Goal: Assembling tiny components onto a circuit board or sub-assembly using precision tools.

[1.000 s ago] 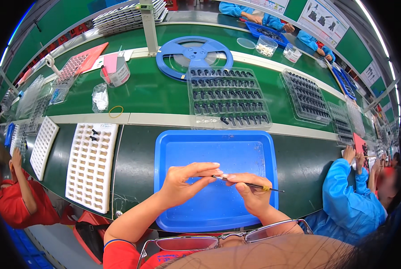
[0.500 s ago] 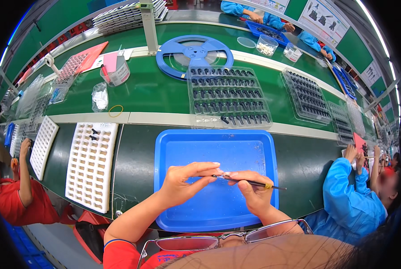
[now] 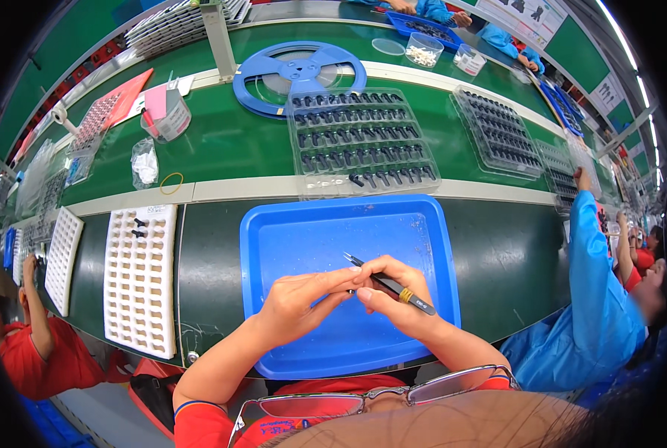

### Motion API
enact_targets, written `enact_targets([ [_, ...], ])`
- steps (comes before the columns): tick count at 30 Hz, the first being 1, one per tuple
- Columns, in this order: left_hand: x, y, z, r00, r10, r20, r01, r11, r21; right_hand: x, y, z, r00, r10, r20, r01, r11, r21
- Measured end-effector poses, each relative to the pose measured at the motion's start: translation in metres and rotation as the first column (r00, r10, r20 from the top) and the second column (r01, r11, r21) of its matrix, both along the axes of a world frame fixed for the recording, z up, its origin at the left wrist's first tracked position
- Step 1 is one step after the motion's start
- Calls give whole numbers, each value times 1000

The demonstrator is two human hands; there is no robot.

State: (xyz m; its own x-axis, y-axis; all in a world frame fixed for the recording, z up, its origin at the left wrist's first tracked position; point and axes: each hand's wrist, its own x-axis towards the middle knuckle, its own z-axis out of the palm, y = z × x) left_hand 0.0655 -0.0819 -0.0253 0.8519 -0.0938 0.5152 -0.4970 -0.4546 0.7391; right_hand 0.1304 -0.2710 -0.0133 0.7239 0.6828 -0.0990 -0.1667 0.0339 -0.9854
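Note:
My left hand (image 3: 294,305) is over the blue tray (image 3: 250,257), its fingers pinched together. A small dark part (image 3: 351,291) shows at those fingertips, mostly hidden. Close against it, my right hand (image 3: 402,305) holds black tweezers (image 3: 387,282) with a yellow band round the handle; their tips point away from me to the far left. Behind the tray lies a clear blister tray (image 3: 297,166) filled with rows of small black parts, some pockets of its near row without them. To the left, a white foam tray (image 3: 141,280) carries a few black parts (image 3: 138,228).
A blue reel (image 3: 255,75) lies behind the blister tray. Another filled blister tray (image 3: 497,131) is at the right. Toward the left stand a clear tub (image 3: 173,119) and a bag of white pieces (image 3: 145,166). Co-workers sit on both sides; a blue sleeve (image 3: 583,254) reaches in at right.
The tweezers have turned in my right hand, so their tips now point away from my left fingertips. The view has shifted slightly. The co-worker at right has stretched an arm forward.

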Motion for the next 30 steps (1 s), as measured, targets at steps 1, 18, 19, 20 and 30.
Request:
enact_targets([
  [1,0,0,0,1000,-2,2,2,1000,5,0,0,0,1000,-2,6,2,1000,-11],
  [18,-1,2,-1,996,-55,-64,50,996,-80,3,0,-4,986,44,-158,-35,998,60],
  [19,-2,2,-2,996,-56,-62,51,996,-79,4,0,-4,986,44,-158,-35,998,61],
  [20,-2,2,-2,997,-57,-60,52,996,-78,4,-1,-4,985,47,-167,-37,997,64],
  [30,-1,3,-2,995,-66,-72,61,995,-74,5,-1,-5,979,61,-194,-44,995,88],
])
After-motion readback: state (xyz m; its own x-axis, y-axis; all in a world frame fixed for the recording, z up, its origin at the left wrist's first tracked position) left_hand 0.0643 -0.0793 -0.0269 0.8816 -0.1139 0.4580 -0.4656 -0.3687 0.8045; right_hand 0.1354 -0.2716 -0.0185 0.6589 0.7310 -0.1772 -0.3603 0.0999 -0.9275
